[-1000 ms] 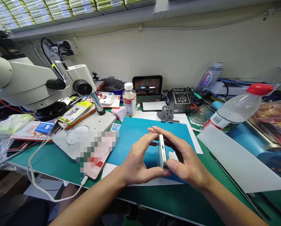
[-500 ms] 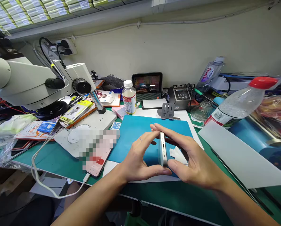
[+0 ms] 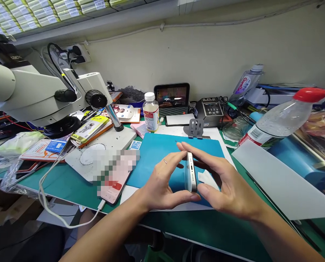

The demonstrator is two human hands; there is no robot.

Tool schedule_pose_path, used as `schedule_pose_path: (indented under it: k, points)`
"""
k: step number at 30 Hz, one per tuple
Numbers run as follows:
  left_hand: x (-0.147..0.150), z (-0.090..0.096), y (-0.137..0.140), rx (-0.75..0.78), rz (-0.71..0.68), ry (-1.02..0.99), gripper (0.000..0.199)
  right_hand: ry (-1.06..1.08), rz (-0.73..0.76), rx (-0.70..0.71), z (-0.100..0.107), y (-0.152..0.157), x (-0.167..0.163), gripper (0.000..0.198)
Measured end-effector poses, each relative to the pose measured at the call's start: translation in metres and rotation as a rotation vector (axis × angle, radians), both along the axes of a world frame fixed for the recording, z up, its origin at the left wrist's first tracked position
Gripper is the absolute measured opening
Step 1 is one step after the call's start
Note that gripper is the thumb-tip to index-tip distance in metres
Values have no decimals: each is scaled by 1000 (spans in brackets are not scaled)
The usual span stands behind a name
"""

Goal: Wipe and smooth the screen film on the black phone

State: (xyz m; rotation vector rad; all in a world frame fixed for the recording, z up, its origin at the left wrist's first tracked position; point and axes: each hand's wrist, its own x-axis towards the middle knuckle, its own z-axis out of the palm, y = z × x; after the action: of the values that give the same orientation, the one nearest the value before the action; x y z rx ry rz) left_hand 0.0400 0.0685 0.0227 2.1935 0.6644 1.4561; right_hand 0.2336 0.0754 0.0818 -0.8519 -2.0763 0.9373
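A smartphone [image 3: 191,173] with a silver edge stands on its side between my hands, its charging port and speaker holes turned toward me. My left hand [image 3: 166,180], with a ring on one finger, grips it by the near and far edges with thumb and fingers. From the other side my right hand [image 3: 224,178] holds the same edges, its fingertips meeting the left ones at the far end. Beneath them is a blue work mat [image 3: 154,156]. A piece of white tissue [image 3: 205,177] rests on the mat, partly behind my right hand.
To the left, a microscope [image 3: 37,94] rises over its pale base, with another phone [image 3: 119,178] on a white cable beside it. A supplement bottle [image 3: 151,112], a tablet [image 3: 172,96] and a black control unit [image 3: 210,111] line the back. A red-capped bottle [image 3: 284,118] leans at right.
The phone has turned slightly in my hands, so a little more of its left face shows. The whole view has shifted a little; both hands keep their hold.
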Motion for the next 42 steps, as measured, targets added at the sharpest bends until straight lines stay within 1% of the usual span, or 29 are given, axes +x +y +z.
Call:
schedule_pose_path:
  k: [14, 23, 32, 42]
  points:
    - [1, 4, -2, -12, -12, -13, 76, -5, -1, 11, -1, 0, 1, 78]
    - [0, -2, -1, 12, -2, -7, 79, 3, 14, 2, -4, 0, 2, 78]
    - [-1, -3, -1, 22, -10, -14, 81, -8, 18, -21, -3, 1, 2, 78]
    - [0, -4, -1, 48, 12, -3, 78, 12, 35, -41, -3, 1, 2, 79]
